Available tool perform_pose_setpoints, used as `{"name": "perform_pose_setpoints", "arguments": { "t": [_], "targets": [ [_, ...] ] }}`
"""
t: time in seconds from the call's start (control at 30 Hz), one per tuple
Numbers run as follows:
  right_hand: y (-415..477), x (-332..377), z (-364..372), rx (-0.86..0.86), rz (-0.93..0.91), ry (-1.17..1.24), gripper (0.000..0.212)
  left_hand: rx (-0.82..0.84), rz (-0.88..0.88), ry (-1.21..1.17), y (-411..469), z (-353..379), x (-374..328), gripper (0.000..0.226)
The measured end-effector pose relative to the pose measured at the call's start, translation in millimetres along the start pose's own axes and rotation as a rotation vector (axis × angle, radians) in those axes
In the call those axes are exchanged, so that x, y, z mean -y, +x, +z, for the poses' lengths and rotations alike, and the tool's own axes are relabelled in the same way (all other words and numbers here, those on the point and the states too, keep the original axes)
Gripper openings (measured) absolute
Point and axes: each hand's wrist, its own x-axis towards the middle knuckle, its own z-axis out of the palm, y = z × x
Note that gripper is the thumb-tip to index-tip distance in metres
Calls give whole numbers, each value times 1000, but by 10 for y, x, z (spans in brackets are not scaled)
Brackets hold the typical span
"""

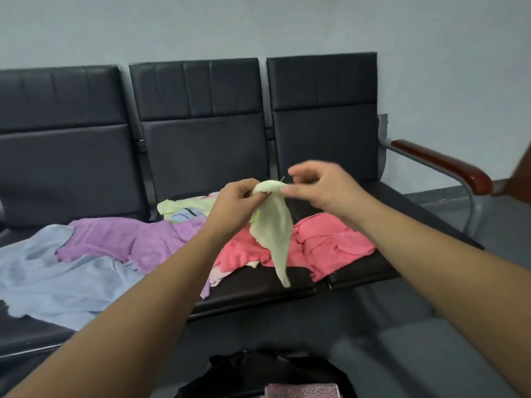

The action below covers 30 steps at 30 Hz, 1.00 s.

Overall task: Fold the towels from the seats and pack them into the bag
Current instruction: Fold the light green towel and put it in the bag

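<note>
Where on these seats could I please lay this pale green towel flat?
Bare: the middle seat's front edge, before the pink towel, and the right seat's strip between that towel and the armrest. Crowded: the left, under the blue towel and purple towel.

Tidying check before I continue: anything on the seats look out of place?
Nothing looks damaged. The blue towel, purple towel and pink towel lie crumpled; the purple one's corner droops over a seat's front edge and might slip off.

Pale grey wall (258,24) above grey floor (431,340).
</note>
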Motion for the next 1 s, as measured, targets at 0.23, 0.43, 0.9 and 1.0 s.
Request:
{"name": "perform_pose_setpoints", "arguments": {
  "t": [0.23, 0.43, 0.9, 1.0],
  "targets": [
    [-309, 69, 115, 154, 63, 94, 13, 60, -4, 47, -113, -480, -631, 34],
    [-388, 552, 200, 191, 10, 278, 35, 21, 54, -60, -177, -852, -1118, 33],
    [-656, 1167, 63, -11, -159, 233, 11, 320, 88, 367, -626, -1110, -1455, 31],
    [-744, 1407, -17, -75, -255, 288, 6, 77, 209, 213, -678, -1176, -1589, 13]
  ]
}}
